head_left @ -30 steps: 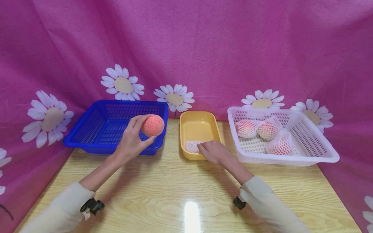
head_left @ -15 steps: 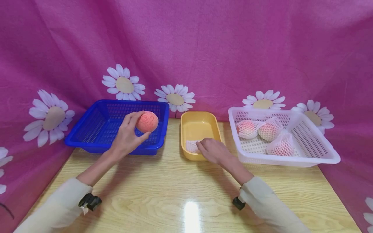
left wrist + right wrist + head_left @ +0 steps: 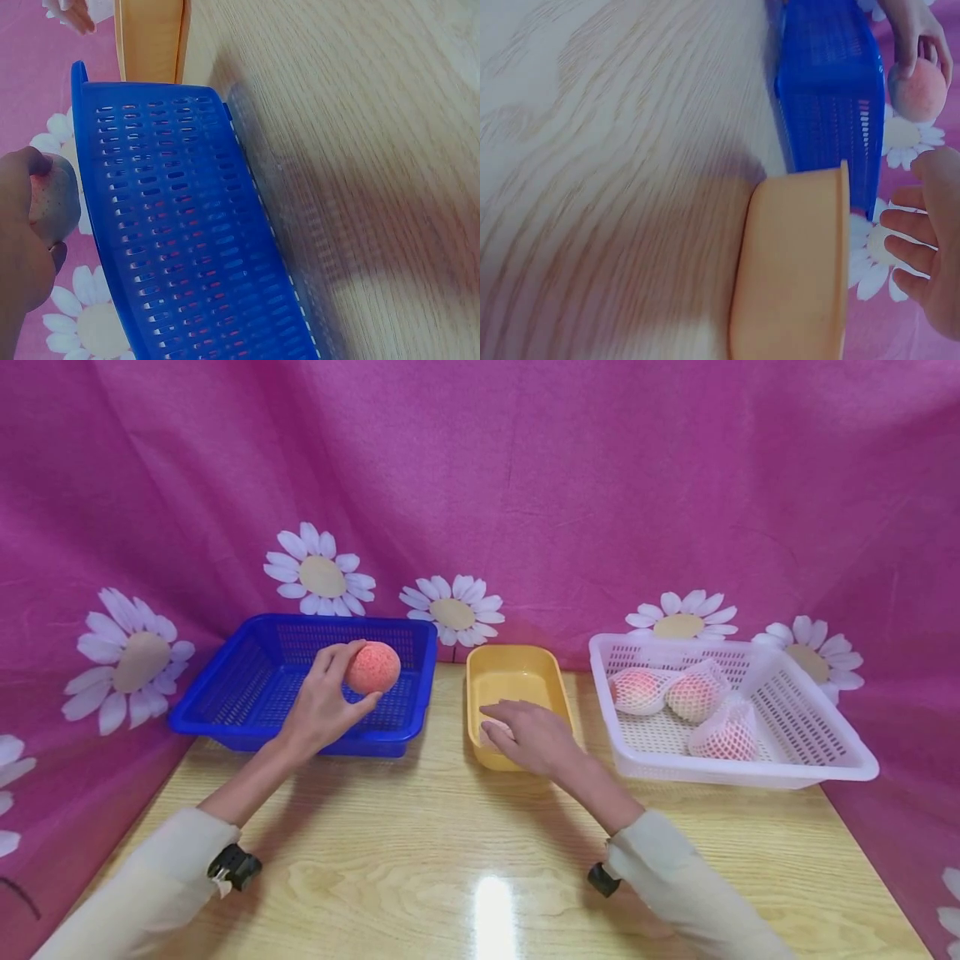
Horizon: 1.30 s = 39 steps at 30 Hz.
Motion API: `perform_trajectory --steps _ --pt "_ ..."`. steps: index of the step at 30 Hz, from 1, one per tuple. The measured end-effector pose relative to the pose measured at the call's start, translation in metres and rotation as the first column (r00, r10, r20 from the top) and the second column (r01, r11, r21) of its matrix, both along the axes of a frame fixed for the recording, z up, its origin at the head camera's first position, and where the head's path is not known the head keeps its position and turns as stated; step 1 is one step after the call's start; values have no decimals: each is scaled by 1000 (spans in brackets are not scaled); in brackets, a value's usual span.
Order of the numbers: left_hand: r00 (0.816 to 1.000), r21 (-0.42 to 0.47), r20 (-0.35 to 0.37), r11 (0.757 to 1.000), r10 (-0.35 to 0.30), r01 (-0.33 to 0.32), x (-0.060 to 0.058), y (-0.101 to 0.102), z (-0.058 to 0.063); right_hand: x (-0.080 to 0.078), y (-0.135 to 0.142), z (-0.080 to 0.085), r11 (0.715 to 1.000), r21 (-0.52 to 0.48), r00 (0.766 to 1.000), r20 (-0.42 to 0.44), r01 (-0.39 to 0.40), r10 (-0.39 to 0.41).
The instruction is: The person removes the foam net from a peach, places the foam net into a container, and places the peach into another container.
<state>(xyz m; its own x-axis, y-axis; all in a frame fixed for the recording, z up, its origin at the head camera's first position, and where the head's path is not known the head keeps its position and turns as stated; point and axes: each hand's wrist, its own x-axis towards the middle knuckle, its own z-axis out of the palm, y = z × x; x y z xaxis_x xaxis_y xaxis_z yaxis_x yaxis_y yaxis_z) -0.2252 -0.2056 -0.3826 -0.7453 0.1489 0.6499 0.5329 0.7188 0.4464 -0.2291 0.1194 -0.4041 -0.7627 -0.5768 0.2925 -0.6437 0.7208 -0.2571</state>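
My left hand [image 3: 321, 703] grips a round pinkish-orange peach [image 3: 373, 667] between thumb and fingers, above the blue basket [image 3: 300, 747]. In the left wrist view the peach [image 3: 56, 201] is partly covered by the fingers, beyond the basket's rim. My right hand [image 3: 534, 735] is over the yellow tray [image 3: 517, 662] with its fingers loosely extended and nothing in them. Under that hand a bit of white foam netting [image 3: 495, 733] shows on the tray's floor; the rest is hidden. In the right wrist view the hand [image 3: 937, 240] has its fingers spread above the tray's rim.
A white basket [image 3: 825, 766] stands on the right, holding three peaches in white foam nets, one of them a netted peach [image 3: 723, 732] at the front. All the containers are on a wooden table [image 3: 420, 852]. A pink flowered cloth [image 3: 480, 468] hangs right behind them.
My left hand has moved slightly left and up with the peach, farther over the blue basket. My right hand has let go of the foam netting, lifting and straightening its fingers.
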Motion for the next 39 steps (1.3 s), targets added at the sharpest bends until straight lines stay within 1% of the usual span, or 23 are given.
perform_trajectory --steps 4,8,11,17,22,26,30,34,39 --pt "1000 -11 22 1000 9 -9 -1 -2 0 2 -10 4 998 -1 997 -39 -65 65" --pt "999 -28 38 1000 13 -12 -2 -2 0 2 -20 7 988 -9 986 -72 -154 153" --pt "999 -43 48 999 17 -15 -3 -4 1 1 -28 7 981 4 977 -94 -193 193" --pt "997 -67 70 998 23 -19 -5 -7 2 1 -42 10 975 31 968 -111 -221 223" --pt "996 -103 89 995 26 -16 -10 -10 -1 0 -53 12 966 46 960 -105 -256 259" --pt "994 -130 103 991 35 -22 -14 -12 -2 -1 -64 15 964 84 960 -103 -252 260" --pt "988 -167 148 986 55 -30 -17 -14 -2 -1 -74 18 962 122 963 -88 -244 256" --pt "979 -191 193 981 69 -31 -18 -15 -2 0 -83 19 953 135 957 -68 -273 283" --pt "975 -212 211 977 70 -24 -20 -15 -4 -1 -92 14 940 135 945 -52 -312 322"
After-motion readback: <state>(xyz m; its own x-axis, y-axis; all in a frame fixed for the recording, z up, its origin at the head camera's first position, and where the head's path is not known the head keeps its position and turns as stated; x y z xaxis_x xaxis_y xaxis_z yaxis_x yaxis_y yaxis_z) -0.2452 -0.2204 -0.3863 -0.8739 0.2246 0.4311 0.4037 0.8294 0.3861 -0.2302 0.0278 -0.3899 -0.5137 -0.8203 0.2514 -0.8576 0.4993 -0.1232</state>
